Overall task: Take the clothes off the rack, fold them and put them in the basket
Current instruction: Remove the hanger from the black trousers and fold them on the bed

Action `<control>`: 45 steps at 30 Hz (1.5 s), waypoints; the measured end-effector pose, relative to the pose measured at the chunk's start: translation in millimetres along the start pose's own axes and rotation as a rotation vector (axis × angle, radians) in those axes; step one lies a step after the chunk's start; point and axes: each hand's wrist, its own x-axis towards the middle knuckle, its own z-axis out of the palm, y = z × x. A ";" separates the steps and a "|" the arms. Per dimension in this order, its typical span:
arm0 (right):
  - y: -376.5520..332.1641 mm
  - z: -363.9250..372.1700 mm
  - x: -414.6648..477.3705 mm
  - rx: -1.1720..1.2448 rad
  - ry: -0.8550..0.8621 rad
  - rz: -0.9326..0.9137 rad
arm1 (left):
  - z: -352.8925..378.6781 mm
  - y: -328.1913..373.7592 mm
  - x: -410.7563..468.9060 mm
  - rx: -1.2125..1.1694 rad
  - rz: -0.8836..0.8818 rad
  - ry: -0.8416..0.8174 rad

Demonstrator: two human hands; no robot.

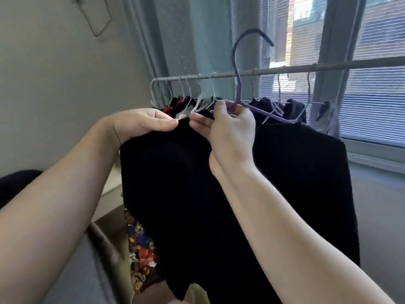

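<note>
A black garment [219,194] hangs from a purple hanger [237,84] that I hold in front of the rack, its hook lifted off the rail. My right hand [232,130] grips the hanger just under the hook. At the garment's top left edge, my left hand [144,122] pinches the cloth. Behind runs the grey rack rail [285,70], with several more clothes [190,105] on wire hangers. No basket is in view.
A window with blinds [372,95] and a teal curtain [186,40] stand behind the rack. A patterned, colourful cloth [140,249] hangs low at the left behind the black garment. The grey wall [54,84] is to the left.
</note>
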 end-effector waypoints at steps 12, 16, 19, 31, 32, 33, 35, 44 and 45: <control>132.6 31.2 -52.9 -0.170 -0.091 0.300 | -1.1 -98.2 -138.2 0.094 -0.288 0.297; 181.5 45.1 -57.3 -0.205 -0.039 0.440 | 9.8 -133.4 -171.3 0.193 -0.380 0.414; 221.1 54.0 -58.8 -0.192 0.046 0.577 | 12.2 -163.4 -195.4 0.277 -0.435 0.479; 349.6 86.5 -100.2 -0.259 0.248 0.946 | 16.4 -262.0 -293.9 0.328 -0.646 0.581; 353.8 88.8 -102.4 -0.260 0.256 0.965 | 15.6 -262.9 -299.7 0.337 -0.646 0.570; 361.9 93.0 -106.3 -0.268 0.254 0.991 | 14.9 -266.2 -308.4 0.325 -0.659 0.587; 373.9 96.7 -111.0 -0.272 0.249 1.025 | 12.7 -271.0 -319.0 0.300 -0.670 0.660; 420.7 127.3 -161.2 -0.349 -0.265 1.395 | -4.1 -308.6 -298.6 0.486 -0.656 1.006; 425.3 129.6 -160.0 -0.368 -0.297 1.444 | -7.9 -312.4 -297.1 0.514 -0.669 0.995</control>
